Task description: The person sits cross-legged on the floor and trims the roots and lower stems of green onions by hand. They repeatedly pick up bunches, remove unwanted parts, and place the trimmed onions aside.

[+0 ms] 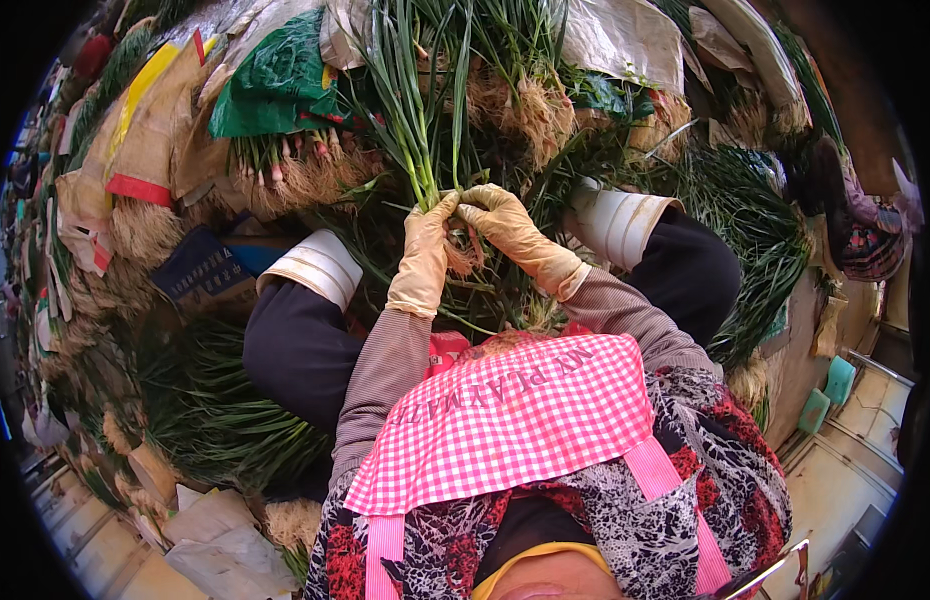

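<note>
Both hands wear pale rubber gloves and meet in front of the apron. My left hand is closed around the lower stems of some green garlic plants, whose long leaves point away from me. Against it, the fingertips of my right hand touch the same plants near their base. Reddish-brown roots hang between the two hands. Exactly which stems the right fingers pinch is hidden. Beyond the hands lie bundles of similar plants with tan, stringy roots.
A green plastic sack covers a bundle at upper left. White boots flank the hands. Loose leafy plants lie at left and right. A dark blue printed bag is beside the left knee. Another person is at far right.
</note>
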`<state>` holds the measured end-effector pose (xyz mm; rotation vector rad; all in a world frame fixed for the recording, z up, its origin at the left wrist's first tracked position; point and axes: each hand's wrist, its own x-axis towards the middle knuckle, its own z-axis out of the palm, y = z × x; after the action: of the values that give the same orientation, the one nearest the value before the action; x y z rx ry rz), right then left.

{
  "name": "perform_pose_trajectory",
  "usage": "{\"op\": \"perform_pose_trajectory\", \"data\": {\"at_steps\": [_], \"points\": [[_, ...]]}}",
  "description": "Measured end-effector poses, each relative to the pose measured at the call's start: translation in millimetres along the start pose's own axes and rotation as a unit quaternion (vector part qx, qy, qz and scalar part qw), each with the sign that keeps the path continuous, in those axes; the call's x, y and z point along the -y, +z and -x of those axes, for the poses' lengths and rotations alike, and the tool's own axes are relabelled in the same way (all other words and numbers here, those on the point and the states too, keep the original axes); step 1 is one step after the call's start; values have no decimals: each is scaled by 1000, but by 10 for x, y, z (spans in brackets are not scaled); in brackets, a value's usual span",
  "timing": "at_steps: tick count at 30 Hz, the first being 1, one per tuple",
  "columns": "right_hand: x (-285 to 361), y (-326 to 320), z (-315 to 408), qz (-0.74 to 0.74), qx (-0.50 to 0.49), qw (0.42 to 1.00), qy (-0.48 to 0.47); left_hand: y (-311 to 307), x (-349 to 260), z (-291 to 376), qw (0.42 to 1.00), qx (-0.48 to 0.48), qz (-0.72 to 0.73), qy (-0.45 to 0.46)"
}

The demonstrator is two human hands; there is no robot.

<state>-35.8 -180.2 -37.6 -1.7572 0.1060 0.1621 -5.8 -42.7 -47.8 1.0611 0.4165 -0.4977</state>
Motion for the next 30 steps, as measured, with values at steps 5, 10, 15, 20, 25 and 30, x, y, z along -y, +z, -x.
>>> {"op": "perform_pose_trajectory", "data": {"at_steps": [5, 10, 15, 20, 25, 30], "points": [[68, -37, 34, -125, 47, 988, 82, -44, 24, -44, 999, 11, -2, -38], [151, -119, 132, -195, 3, 970, 144, -5, 78, -103, 999, 28, -41, -16], [113, -153, 186, -185, 10, 958, 217, 38, 128, -147, 999, 29, -32, -9], [-51, -17, 261, -168, 7, 982, 82, 65, 25, 9, 998, -45, -24, 42], [-352, -343, 338, 352, 149, 921, 81, 92, -315, 172, 987, -6, 10, 163], [-448, -784, -550, 333, -273, 903, -1, 246, -220, 136, 992, -19, -4, 126]]}}
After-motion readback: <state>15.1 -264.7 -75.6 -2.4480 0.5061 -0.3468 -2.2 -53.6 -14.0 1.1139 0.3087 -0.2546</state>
